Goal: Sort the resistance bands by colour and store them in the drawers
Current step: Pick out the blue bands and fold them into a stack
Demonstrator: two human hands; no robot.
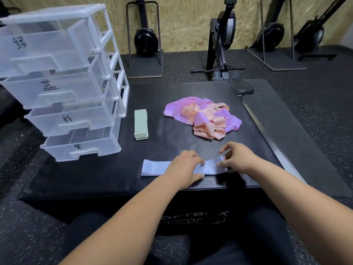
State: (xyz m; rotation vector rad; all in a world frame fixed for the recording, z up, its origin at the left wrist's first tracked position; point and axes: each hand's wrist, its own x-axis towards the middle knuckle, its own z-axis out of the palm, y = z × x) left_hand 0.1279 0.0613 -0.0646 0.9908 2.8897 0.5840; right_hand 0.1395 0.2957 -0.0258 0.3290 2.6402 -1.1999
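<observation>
A stack of pale blue bands (155, 167) lies flat near the front edge of the black soft box (118, 175). My left hand (186, 165) presses on its middle with fingers curled over the fabric. My right hand (236, 157) pinches the right end of the top blue band between thumb and fingers. A neat stack of green bands (141, 124) lies beside the drawer unit. A tangled heap of purple and peach bands (204, 117) sits at the back right. The clear plastic drawer unit (72, 87) stands at the left, all its labelled drawers pulled out.
Rowing machines (222, 46) and stands line the wooden wall behind the box. A black seat pad (241, 88) sits at the box's far right corner. Speckled rubber floor surrounds the box. My knees are just below its front edge.
</observation>
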